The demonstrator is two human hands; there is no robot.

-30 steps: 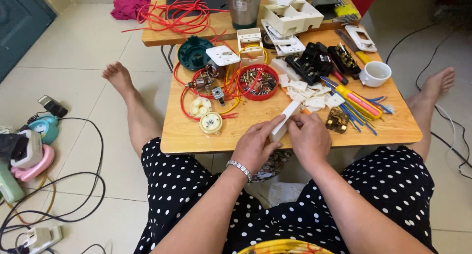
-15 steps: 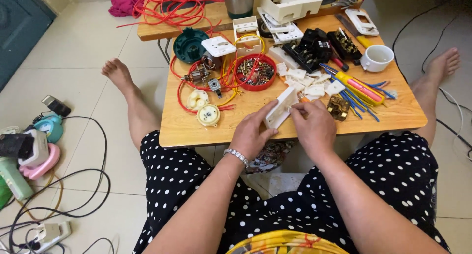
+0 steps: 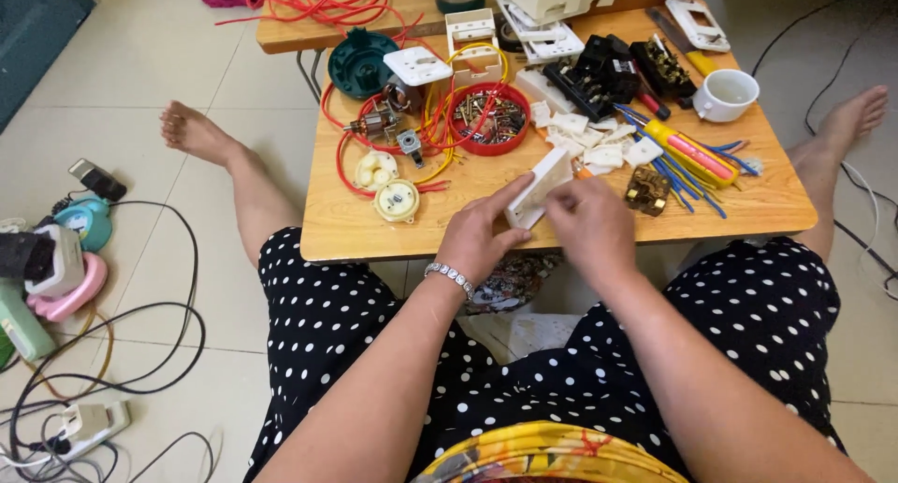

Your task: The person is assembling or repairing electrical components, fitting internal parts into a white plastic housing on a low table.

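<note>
White switch plate (image 3: 537, 187) sits tilted over the near edge of the low wooden table (image 3: 337, 223), roughly mid-width, held between both hands.

Left to right, all relative to the table:
- Floor, far left of the table: pink and teal gadgets (image 3: 67, 259), black cable loops (image 3: 140, 352), white power strip (image 3: 86, 421).
- Left leg stretched out along the table's left side, bare foot (image 3: 192, 132) near its far-left corner.
- Table's left half: dark green round housing (image 3: 361, 62), small motor (image 3: 379, 123) in a tangle of red wire (image 3: 339, 156), two cream round parts (image 3: 385, 188) near the front edge.
- Table centre: red bowl (image 3: 487, 118) full of small metal bits.
- Left hand (image 3: 479, 235), silver bracelet on the wrist, at the table's front edge; fingers clamped on the plate's lower left end.
- Right hand (image 3: 591, 223) just right of it, fingertips pinching the plate's right edge. Both hands gripping the same plate.
- Right of the bowl: pile of small white plastic parts (image 3: 591, 137), black terminal blocks (image 3: 608, 67) behind.
- Table's right half: brass part (image 3: 647, 189), yellow-red screwdriver (image 3: 694, 152), blue wires (image 3: 687, 186), white cup (image 3: 728, 94) near the right edge.
- Right foot (image 3: 856, 114) beyond the table's right side.
</note>
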